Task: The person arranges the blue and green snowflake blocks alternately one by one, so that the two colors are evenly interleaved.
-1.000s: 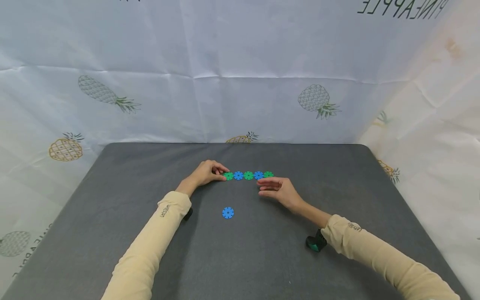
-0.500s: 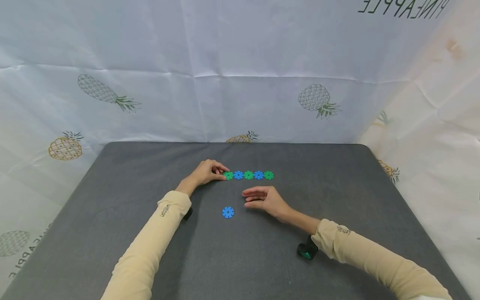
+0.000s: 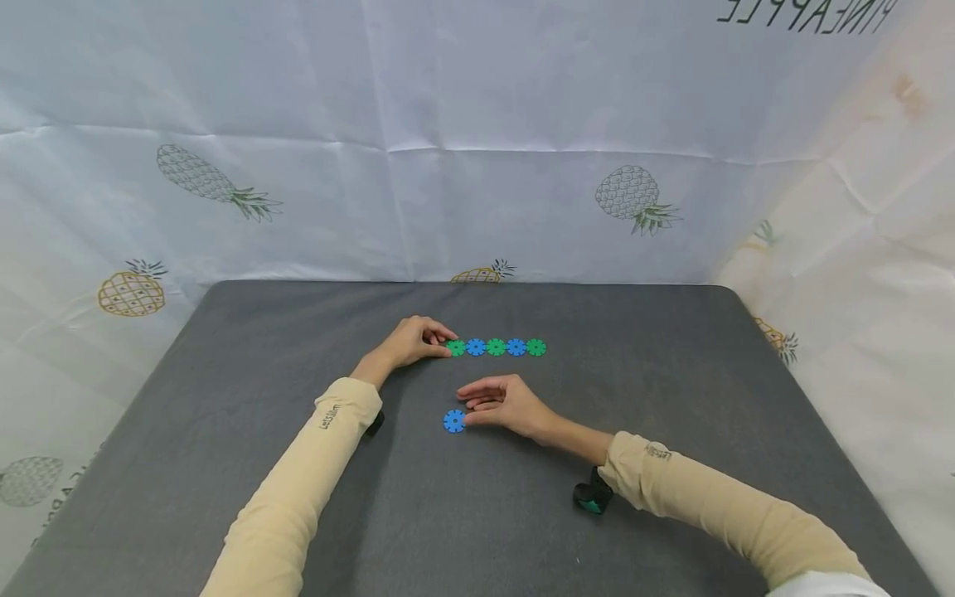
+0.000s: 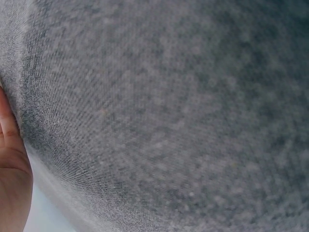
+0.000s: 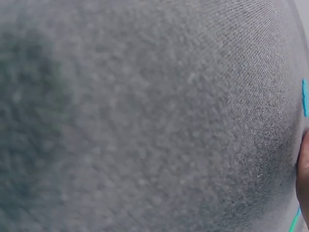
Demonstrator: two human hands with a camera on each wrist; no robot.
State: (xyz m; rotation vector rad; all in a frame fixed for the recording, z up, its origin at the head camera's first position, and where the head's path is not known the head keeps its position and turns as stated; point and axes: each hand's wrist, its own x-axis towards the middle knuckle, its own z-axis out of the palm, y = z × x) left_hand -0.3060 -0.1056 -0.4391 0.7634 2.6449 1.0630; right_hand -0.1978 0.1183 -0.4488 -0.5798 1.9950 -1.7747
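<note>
Several flat notched plastic discs, alternating green and blue, lie edge to edge in a straight row across the far part of the table. At the row's left end, my left hand [image 3: 412,341] holds the green disc [image 3: 456,347] between thumb and fingers. Nearer to me lies a single blue disc [image 3: 454,421], flat on the cloth. My right hand [image 3: 513,405] is just right of it, thumb tip at its edge and fingers spread above. Whether the thumb touches the disc is hard to tell. Only a piece of the left hand [image 4: 12,179] shows in the left wrist view.
Dark grey cloth covers the table [image 3: 298,497]. A white curtain [image 3: 477,99] with pineapple prints hangs behind it and at both sides. A black device [image 3: 593,493] sits under the right wrist.
My right hand has moved left and toward me, from the row's right end to the single blue disc. The left hand has stayed at the green disc.
</note>
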